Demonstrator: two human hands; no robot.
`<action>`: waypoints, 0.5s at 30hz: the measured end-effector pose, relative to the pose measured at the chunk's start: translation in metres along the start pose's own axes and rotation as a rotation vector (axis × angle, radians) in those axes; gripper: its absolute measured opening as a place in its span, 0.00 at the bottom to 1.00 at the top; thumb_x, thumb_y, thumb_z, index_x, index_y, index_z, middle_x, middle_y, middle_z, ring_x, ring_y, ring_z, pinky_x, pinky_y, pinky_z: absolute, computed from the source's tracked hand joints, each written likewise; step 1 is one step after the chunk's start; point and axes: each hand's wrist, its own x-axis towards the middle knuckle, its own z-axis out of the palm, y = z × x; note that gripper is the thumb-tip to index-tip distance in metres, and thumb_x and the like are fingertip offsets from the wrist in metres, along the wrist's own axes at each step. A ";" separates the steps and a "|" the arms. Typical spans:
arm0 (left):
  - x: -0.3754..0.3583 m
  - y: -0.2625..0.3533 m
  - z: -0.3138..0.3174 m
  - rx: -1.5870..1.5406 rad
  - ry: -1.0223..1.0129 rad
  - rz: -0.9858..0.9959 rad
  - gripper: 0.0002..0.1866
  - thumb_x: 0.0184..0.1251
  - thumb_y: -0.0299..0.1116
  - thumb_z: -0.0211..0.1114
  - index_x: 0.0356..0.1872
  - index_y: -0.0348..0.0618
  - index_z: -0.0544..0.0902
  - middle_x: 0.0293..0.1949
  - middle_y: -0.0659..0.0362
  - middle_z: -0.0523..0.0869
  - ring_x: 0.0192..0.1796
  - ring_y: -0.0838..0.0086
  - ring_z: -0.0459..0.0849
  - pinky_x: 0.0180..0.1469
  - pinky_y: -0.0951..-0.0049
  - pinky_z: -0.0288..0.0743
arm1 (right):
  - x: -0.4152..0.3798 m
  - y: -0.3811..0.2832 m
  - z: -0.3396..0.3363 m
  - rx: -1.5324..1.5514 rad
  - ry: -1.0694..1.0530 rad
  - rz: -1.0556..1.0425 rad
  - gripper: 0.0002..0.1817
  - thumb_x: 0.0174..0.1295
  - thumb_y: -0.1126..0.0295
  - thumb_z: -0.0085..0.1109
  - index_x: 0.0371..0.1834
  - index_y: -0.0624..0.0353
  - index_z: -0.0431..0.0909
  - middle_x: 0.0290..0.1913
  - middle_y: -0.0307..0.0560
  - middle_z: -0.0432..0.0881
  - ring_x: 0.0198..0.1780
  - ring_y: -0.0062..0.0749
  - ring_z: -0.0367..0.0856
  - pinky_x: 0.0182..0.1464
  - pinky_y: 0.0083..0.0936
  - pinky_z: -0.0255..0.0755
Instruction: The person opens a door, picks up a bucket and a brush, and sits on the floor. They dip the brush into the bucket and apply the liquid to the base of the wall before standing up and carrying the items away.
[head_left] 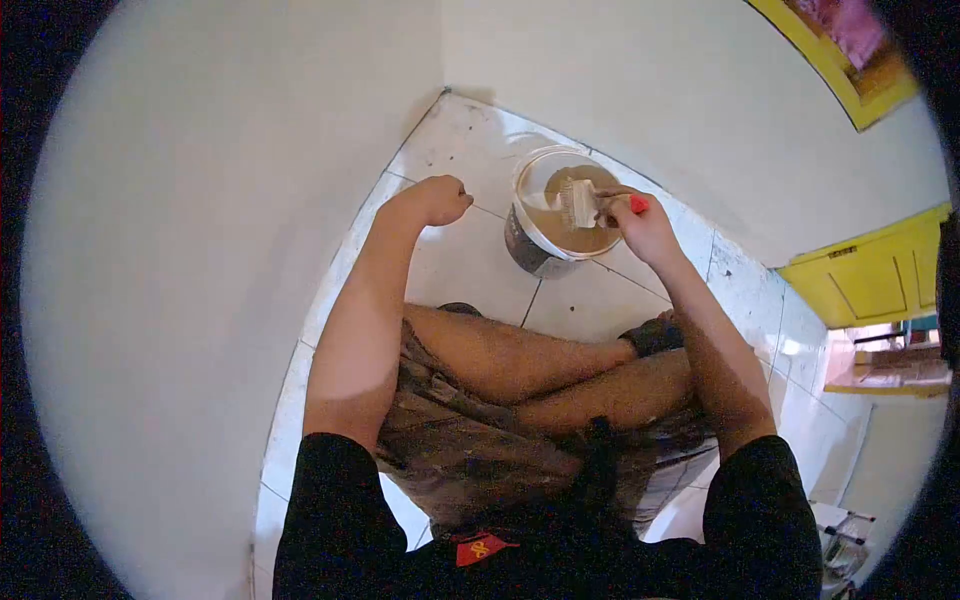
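My right hand (640,225) grips a wide paintbrush (580,203) with a red handle end showing past the fingers. Its pale bristles are over the mouth of a paint bucket (527,235) that stands upright on the tiles. Inside the bucket is beige-brown paint (590,240), and whitish smears coat the inner wall. To the left of the bucket, my left hand (445,200) hovers apart from it with the fingers curled into a fist, and nothing shows in them.
Plain pale walls meet in a corner (445,88) ahead of me. My crossed legs (540,355) rest on the white tiled floor (460,265), close before the bucket. To the right is a yellow door (870,270), with a yellow frame (860,100) above it.
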 end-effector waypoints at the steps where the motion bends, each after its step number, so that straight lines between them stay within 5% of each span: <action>1: 0.008 -0.004 0.009 -0.051 0.016 0.034 0.20 0.64 0.43 0.49 0.43 0.35 0.78 0.46 0.46 0.80 0.47 0.53 0.79 0.51 0.60 0.71 | -0.005 0.002 -0.005 0.008 0.016 -0.002 0.14 0.58 0.69 0.49 0.41 0.67 0.76 0.33 0.47 0.81 0.33 0.28 0.79 0.40 0.23 0.73; 6: -0.001 0.022 0.010 -0.294 0.041 0.077 0.20 0.66 0.43 0.46 0.43 0.36 0.77 0.46 0.46 0.79 0.47 0.54 0.79 0.50 0.59 0.71 | -0.044 -0.016 -0.012 0.464 0.169 0.064 0.14 0.60 0.70 0.46 0.45 0.67 0.75 0.33 0.44 0.80 0.32 0.25 0.79 0.40 0.22 0.75; 15: -0.010 0.040 0.014 0.104 -0.031 0.021 0.19 0.63 0.36 0.45 0.44 0.33 0.78 0.46 0.41 0.78 0.50 0.51 0.77 0.54 0.59 0.69 | -0.054 0.005 -0.013 0.767 0.214 0.248 0.14 0.59 0.68 0.48 0.42 0.67 0.75 0.36 0.48 0.79 0.34 0.30 0.80 0.41 0.24 0.77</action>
